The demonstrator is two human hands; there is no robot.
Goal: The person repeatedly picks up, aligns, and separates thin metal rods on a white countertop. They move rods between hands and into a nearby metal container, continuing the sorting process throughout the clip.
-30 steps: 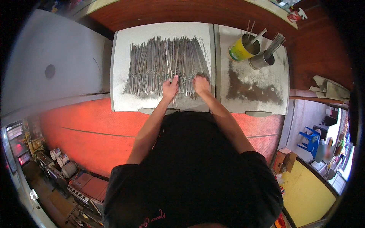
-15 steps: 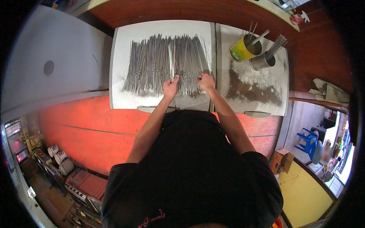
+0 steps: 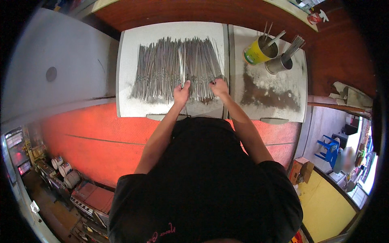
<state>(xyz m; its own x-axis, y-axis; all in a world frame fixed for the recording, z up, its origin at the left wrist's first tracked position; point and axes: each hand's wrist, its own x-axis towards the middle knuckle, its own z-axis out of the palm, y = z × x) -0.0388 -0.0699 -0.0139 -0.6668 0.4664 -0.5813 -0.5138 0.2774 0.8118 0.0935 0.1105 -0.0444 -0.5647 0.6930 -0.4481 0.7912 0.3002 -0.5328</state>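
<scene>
Over a white panel [image 3: 127, 52], the left hand [image 3: 181, 94] grips shiny rods [image 3: 181, 67], while the right hand [image 3: 219, 87] curls near the right end of a rod row [image 3: 156, 71], its hold indiscernible.

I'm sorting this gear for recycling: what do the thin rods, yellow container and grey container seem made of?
Thin rods: probably metal, bare and partly dulled; some catch bright glints.
Yellow container: perhaps tin with a printed outside, as its inner wall looks grey; plastic can't be ruled out.
Grey container: likely bare metal, by its dull silvery sheen.
</scene>
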